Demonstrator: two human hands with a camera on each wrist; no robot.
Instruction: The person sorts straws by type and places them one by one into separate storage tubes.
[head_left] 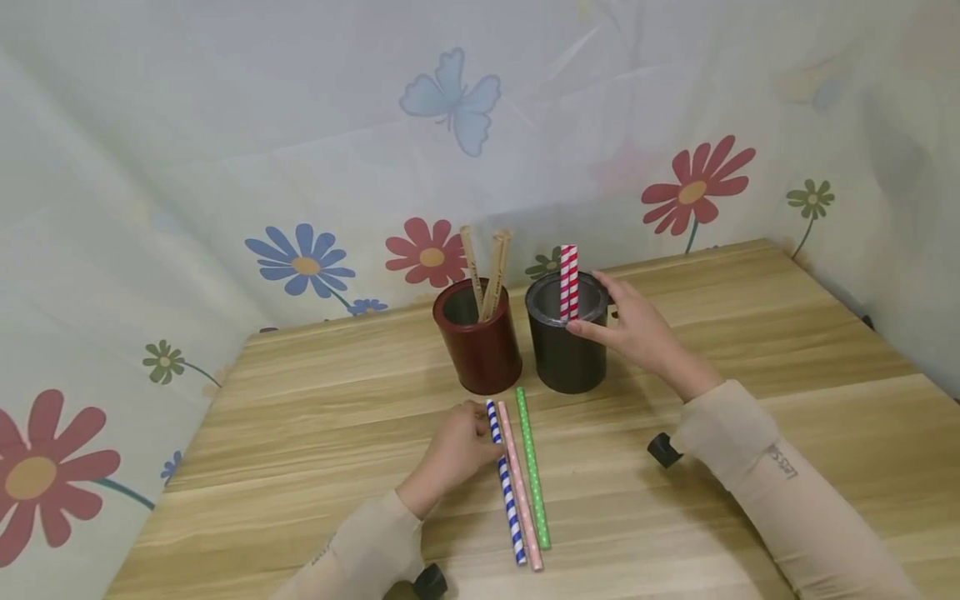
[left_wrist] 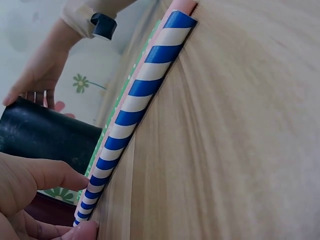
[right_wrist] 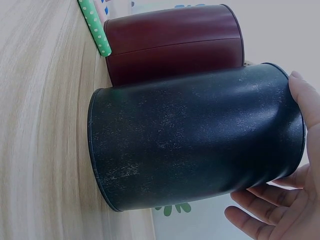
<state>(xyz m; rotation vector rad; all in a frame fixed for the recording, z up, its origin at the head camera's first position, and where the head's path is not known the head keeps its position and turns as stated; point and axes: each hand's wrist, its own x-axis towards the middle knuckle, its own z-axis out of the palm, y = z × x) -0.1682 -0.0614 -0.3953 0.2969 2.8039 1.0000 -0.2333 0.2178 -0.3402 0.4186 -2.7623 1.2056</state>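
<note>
My right hand [head_left: 633, 329] grips the rim of a black cylindrical cup [head_left: 567, 362], its thumb at the front and a finger at the back. Two red-and-white striped paper straws [head_left: 568, 279] stand in that cup. My left hand [head_left: 453, 442] is at the upper part of a blue-and-white striped straw [head_left: 512, 517] lying on the table. In the left wrist view its thumb [left_wrist: 62, 176] and a fingertip meet the straw's side, apart from each other. A pink straw [head_left: 521, 492] and a green dotted straw [head_left: 533, 467] lie alongside, to its right.
A dark red cup [head_left: 483, 358] stands just left of the black one, with several brown paper straws [head_left: 491, 279] leaning in it. The wood-patterned table [head_left: 315, 392] ends at a flower-printed curtain [head_left: 360, 167] behind the cups.
</note>
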